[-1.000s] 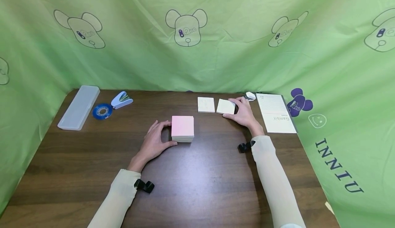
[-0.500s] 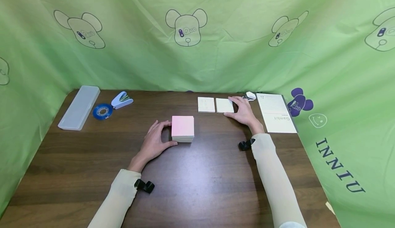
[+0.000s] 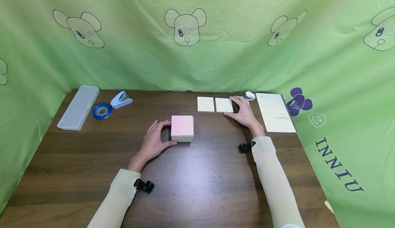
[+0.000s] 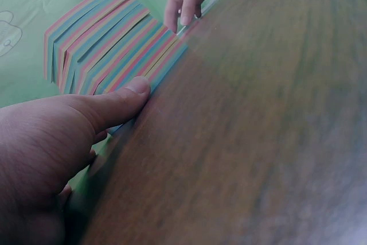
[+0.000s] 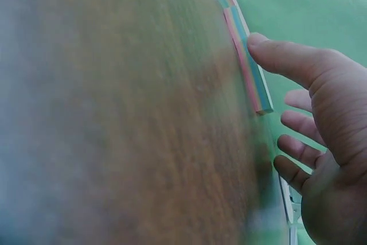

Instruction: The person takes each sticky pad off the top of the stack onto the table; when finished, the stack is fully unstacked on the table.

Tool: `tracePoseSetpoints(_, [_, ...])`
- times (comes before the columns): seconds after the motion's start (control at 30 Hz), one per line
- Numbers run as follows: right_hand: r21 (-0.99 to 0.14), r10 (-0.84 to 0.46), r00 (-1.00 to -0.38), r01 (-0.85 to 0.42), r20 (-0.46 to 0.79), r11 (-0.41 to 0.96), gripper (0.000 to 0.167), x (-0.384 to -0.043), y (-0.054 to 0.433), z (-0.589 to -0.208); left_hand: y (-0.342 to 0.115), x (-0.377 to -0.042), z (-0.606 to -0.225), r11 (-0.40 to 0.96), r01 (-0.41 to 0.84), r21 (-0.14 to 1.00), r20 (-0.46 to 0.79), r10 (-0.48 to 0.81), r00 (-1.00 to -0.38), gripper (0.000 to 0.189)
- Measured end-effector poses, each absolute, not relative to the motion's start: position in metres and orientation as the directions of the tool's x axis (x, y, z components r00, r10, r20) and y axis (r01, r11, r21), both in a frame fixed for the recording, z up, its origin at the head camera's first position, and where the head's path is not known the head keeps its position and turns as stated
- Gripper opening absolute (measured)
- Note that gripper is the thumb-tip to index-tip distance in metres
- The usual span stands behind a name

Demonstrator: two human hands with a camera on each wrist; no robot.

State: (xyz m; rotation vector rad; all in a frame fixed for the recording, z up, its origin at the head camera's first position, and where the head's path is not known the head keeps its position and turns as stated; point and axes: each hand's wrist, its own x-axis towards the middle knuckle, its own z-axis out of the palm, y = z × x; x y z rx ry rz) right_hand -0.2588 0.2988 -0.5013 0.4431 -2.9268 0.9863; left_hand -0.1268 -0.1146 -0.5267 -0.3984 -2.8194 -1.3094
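In the head view my left hand (image 3: 153,142) lies at the left side of a tall stack of sticky notes (image 3: 182,126) with a pink top. Its thumb is at the near left corner, a finger on the left side. Striped pink, yellow and blue edges of the stack (image 4: 112,41) show in the left wrist view. My right hand (image 3: 244,113) spans the right end of a thin white-topped pad of sticky notes (image 3: 223,105), thumb at the near edge, a fingertip at the far corner. A second thin pad (image 3: 205,104) lies just left of it.
A lined notepad (image 3: 275,113) and a small white item (image 3: 249,96) lie beyond my right hand. At the far left are a translucent case (image 3: 78,108), blue tape (image 3: 102,111) and a light blue stapler (image 3: 121,100). A green curtain (image 3: 185,67) borders the table (image 3: 197,187).
The pad at my right hand has turned from slightly skewed to square with its neighbour. My right hand has shifted very slightly right. My left hand and the stack stay put.
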Motion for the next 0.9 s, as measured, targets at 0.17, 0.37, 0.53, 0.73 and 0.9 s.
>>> tracePoseSetpoints(0.17, [-0.603,-0.248,-0.958,-0.282,0.142,0.746,0.081,-0.252,0.297,-0.498,-0.114,-0.127,-0.526,0.62,0.228,0.751,0.107,0.227,-0.968,0.087])
tracePoseSetpoints(0.37, [-0.627,-0.24,-0.953,-0.303,0.186,0.718,0.079,-0.243,0.29,-0.494,-0.114,-0.126,-0.525,0.617,0.211,0.758,0.088,0.224,-0.971,0.086])
tracePoseSetpoints(0.53, [-0.671,-0.236,-0.95,-0.311,0.204,0.673,0.075,-0.235,0.282,-0.491,-0.115,-0.126,-0.526,0.617,0.215,0.757,0.096,0.221,-0.971,0.087])
tracePoseSetpoints(0.73, [-0.678,-0.272,-0.93,-0.365,0.246,0.637,0.071,-0.227,0.272,-0.489,-0.115,-0.126,-0.526,0.619,0.217,0.755,0.097,0.222,-0.97,0.086])
tracePoseSetpoints(0.9, [-0.673,-0.313,-0.907,-0.419,0.282,0.609,0.067,-0.221,0.262,-0.487,-0.115,-0.126,-0.526,0.615,0.222,0.757,0.103,0.224,-0.969,0.086])
